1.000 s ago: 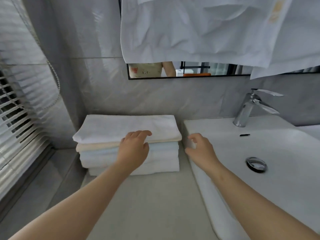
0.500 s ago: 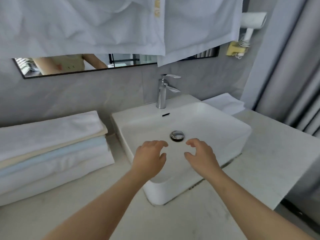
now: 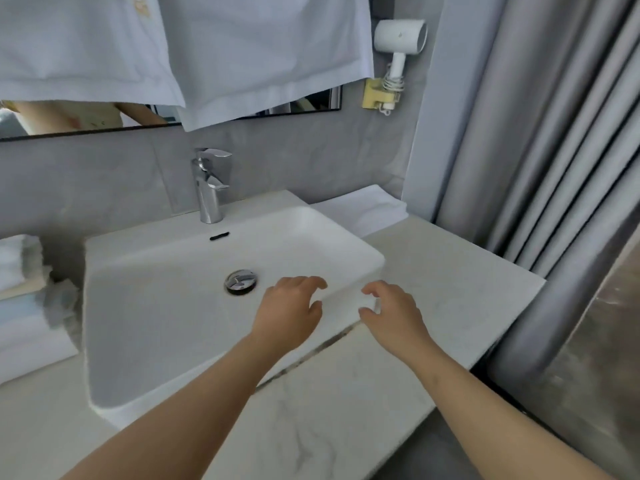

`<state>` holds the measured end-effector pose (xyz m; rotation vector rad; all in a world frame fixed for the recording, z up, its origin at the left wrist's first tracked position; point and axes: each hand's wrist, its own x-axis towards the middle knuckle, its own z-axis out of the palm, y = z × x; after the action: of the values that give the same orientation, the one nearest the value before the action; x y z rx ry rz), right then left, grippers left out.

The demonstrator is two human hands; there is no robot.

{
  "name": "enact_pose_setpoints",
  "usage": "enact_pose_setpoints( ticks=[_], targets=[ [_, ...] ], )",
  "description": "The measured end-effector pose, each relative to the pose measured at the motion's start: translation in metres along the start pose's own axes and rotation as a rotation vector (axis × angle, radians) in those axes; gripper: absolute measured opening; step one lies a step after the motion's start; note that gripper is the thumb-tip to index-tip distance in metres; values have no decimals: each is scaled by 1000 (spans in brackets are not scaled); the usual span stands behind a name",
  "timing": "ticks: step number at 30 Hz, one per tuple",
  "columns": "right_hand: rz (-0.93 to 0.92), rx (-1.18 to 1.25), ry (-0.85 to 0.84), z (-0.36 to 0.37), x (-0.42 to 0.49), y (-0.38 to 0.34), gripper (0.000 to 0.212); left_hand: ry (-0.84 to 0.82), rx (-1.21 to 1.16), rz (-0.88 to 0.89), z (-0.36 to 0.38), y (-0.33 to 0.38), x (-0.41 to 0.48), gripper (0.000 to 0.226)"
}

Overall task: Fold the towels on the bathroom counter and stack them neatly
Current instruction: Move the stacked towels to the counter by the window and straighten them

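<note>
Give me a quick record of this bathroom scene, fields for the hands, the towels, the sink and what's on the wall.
left hand: empty, fingers loosely curled, over the sink's right edge
right hand: empty, fingers loosely curled, over the counter
stack: folded towels, left of the sink
towel: white, on the counter behind the sink
sink: white, faucet at back
wall: hair dryer

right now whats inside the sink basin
Inside the sink only a chrome drain plug and an overflow slot show. The left hand covers part of the basin's right side.
</note>
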<state>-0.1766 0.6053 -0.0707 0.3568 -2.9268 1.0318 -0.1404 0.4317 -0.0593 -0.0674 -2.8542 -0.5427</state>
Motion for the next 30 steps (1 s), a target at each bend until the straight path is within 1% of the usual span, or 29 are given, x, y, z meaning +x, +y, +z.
enact_pose_setpoints(
  ticks=[4,7,13,17,22,27,30],
  targets=[
    [12,-34,-7,-24,18,36,35,-7,18,15,21,33,27,37],
    [12,-45,-6,-33,38,48,36,-8,45,14,28,41,46,37],
    [-36,-17,12,-39,91,48,37,27,61,-2,30,32,92,36],
    [-56,2,-14,-36,127,46,36,60,61,-14,33,22,128,36],
    [-47,5,-28,-32,171,49,36,35,81,-12,40,12,168,37],
    [-35,40,-91,-27,210,65,36,20,110,-20,52,9,205,37],
    [-38,123,-144,-29,241,82,35,21,106,-55,67,12,232,36]
  ],
)
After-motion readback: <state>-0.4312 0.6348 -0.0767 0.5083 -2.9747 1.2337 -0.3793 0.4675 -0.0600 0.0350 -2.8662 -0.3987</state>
